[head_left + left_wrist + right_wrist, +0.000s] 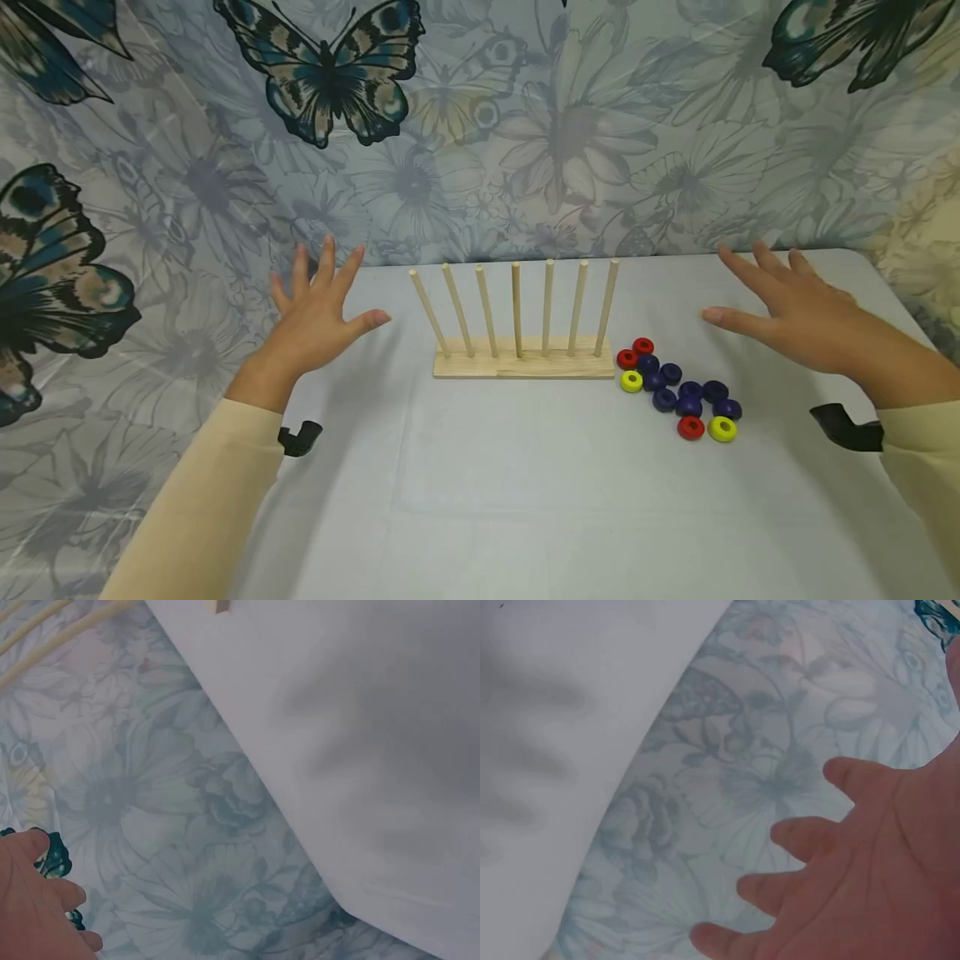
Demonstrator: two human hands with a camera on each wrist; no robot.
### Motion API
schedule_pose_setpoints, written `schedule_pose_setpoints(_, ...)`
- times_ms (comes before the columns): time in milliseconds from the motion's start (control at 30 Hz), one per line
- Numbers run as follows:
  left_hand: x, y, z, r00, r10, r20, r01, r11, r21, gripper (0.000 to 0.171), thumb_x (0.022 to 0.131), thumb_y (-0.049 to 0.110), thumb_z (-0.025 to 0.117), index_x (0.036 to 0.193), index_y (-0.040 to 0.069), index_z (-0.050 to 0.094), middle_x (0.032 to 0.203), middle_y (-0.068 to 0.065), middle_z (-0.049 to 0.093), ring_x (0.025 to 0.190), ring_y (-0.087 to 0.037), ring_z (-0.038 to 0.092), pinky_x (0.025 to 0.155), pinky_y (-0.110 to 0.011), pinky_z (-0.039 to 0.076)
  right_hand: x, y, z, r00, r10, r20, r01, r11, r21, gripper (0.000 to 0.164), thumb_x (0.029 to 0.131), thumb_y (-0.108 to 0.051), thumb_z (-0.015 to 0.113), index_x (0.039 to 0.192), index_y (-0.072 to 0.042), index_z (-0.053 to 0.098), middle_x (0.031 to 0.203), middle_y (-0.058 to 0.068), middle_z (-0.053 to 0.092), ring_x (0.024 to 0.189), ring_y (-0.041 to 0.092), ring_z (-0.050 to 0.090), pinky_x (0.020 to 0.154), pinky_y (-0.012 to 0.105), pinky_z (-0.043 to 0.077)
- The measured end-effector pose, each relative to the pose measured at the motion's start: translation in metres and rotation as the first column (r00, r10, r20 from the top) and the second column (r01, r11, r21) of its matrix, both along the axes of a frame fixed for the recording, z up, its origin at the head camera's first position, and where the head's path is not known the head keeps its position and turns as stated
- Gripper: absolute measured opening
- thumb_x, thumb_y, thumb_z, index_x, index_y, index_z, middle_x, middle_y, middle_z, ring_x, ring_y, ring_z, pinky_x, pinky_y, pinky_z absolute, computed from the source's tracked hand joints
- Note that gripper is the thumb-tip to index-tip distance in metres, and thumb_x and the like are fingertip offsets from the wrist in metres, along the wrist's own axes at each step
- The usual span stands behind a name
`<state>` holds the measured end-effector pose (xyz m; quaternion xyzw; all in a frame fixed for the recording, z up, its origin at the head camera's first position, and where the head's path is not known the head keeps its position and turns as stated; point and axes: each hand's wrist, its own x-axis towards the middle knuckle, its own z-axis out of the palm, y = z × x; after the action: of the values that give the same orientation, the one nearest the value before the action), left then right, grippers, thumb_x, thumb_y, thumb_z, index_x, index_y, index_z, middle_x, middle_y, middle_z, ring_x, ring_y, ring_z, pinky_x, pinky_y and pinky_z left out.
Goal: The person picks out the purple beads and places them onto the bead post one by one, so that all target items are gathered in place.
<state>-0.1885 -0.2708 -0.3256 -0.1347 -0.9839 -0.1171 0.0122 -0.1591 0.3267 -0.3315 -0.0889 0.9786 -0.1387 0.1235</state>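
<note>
A wooden stand (517, 367) with several upright pegs is at the middle of the table's far side. Beside its right end lies a loose group of beads: red beads (691, 428), yellow beads (722, 429) and dark blue beads (688, 406). My left hand (311, 321) is held above the table left of the stand, fingers spread and holding nothing. To the right of the beads, my right hand (795, 312) hovers with its fingers spread too. Its bare palm (870, 877) shows in the right wrist view. Part of the left hand (41, 900) appears in the left wrist view.
A white cloth (480, 483) covers the table. Behind it hangs a floral backdrop (577, 133) with large printed butterflies (330, 71). Black straps (847, 427) sit at both wrists.
</note>
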Motion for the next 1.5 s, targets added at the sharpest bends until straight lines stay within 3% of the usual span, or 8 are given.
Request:
schedule_pose_setpoints(333, 0.002, 0.01, 0.005, 0.995, -0.091, -0.037, 0.097, 0.97, 0.223, 0.116, 0.09, 0.098, 0.029, 0.177, 0.023, 0.007, 0.18, -0.013, -0.01, 0.16, -0.045, -0.022, 0.114, -0.079, -0.02, 0.007, 0.004, -0.009, 0.996, 0.088, 0.018, -0.075, 0.92, -0.384, 0.08, 0.118, -0.038, 0.047, 0.175, -0.016, -0.006, 0.177, 0.023, -0.018, 0.158, 0.053, -0.019, 0.114, 0.084, -0.011)
schedule_pose_setpoints(500, 0.003, 0.014, -0.002, 0.99, -0.141, -0.031, 0.14, 0.885, 0.444, 0.119, 0.086, 0.099, 0.028, 0.177, 0.025, 0.008, 0.181, -0.009, -0.006, 0.162, -0.042, -0.016, 0.115, -0.078, -0.019, 0.011, 0.005, -0.021, 0.988, 0.145, -0.046, -0.146, 0.818, -0.556, 0.075, 0.118, -0.02, 0.047, 0.176, -0.021, 0.001, 0.179, 0.02, -0.003, 0.16, 0.053, -0.006, 0.115, 0.086, -0.004)
schedule_pose_setpoints(633, 0.001, 0.018, -0.014, 0.978, -0.202, -0.043, 0.178, 0.721, 0.67, 0.125, 0.086, 0.098, 0.038, 0.176, 0.017, 0.011, 0.181, -0.009, 0.001, 0.164, -0.036, -0.008, 0.12, -0.078, -0.008, 0.013, 0.008, -0.036, 0.982, 0.167, -0.093, -0.188, 0.753, -0.63, 0.07, 0.117, -0.012, 0.042, 0.177, -0.022, 0.006, 0.18, 0.012, 0.007, 0.163, 0.035, 0.011, 0.13, 0.055, 0.013)
schedule_pose_setpoints(767, -0.002, 0.025, -0.028, 0.976, -0.213, -0.054, 0.16, 0.522, 0.837, 0.127, 0.087, 0.096, 0.05, 0.175, 0.01, 0.016, 0.179, -0.012, 0.013, 0.164, -0.031, 0.005, 0.124, -0.073, -0.004, 0.014, 0.01, -0.05, 0.983, 0.155, -0.099, -0.181, 0.712, -0.679, 0.064, 0.119, -0.016, 0.035, 0.177, -0.029, 0.011, 0.177, 0.003, 0.021, 0.148, 0.006, 0.031, 0.112, 0.02, 0.028)
schedule_pose_setpoints(933, -0.002, 0.035, -0.05, 0.98, -0.192, -0.046, 0.102, 0.291, 0.951, 0.118, 0.091, 0.09, 0.058, 0.172, 0.011, 0.026, 0.174, -0.016, 0.027, 0.16, -0.038, 0.017, 0.123, -0.076, -0.002, 0.017, 0.004, -0.055, 0.986, 0.137, -0.093, -0.162, 0.686, -0.71, 0.059, 0.119, -0.026, 0.035, 0.176, -0.033, 0.019, 0.173, 0.004, 0.031, 0.145, 0.011, 0.038, 0.108, 0.019, 0.04)
schedule_pose_setpoints(1100, -0.004, 0.048, -0.071, 0.987, -0.163, 0.011, 0.01, 0.133, 0.991, 0.12, 0.087, 0.092, 0.06, 0.17, 0.009, 0.032, 0.168, -0.021, 0.039, 0.155, -0.045, 0.029, 0.121, -0.079, 0.011, 0.017, -0.002, -0.063, 0.984, 0.134, -0.115, -0.175, 0.64, -0.748, 0.058, 0.119, -0.03, 0.035, 0.175, -0.029, 0.023, 0.169, 0.0, 0.039, 0.145, 0.018, 0.043, 0.102, 0.015, 0.044)
schedule_pose_setpoints(1267, -0.007, 0.062, -0.092, 0.984, -0.15, 0.091, -0.109, -0.112, 0.988, 0.119, 0.083, 0.094, 0.062, 0.164, 0.009, 0.043, 0.16, -0.025, 0.05, 0.146, -0.047, 0.044, 0.119, -0.07, 0.031, 0.014, -0.008, -0.079, 0.99, 0.106, -0.09, -0.137, 0.623, -0.77, 0.06, 0.117, -0.025, 0.04, 0.175, -0.03, 0.023, 0.165, 0.004, 0.044, 0.141, 0.015, 0.05, 0.102, 0.017, 0.047)
schedule_pose_setpoints(1500, -0.01, 0.073, -0.117, 0.962, -0.238, 0.131, -0.191, -0.25, 0.949, 0.105, 0.092, 0.087, 0.059, 0.16, 0.008, 0.047, 0.155, -0.03, 0.054, 0.144, -0.054, 0.045, 0.115, -0.062, 0.043, 0.006, -0.007, -0.108, 0.993, 0.11, -0.048, -0.105, 0.602, -0.792, 0.07, 0.112, -0.003, 0.051, 0.174, -0.025, 0.026, 0.157, 0.0, 0.054, 0.132, 0.009, 0.059, 0.099, 0.016, 0.047)
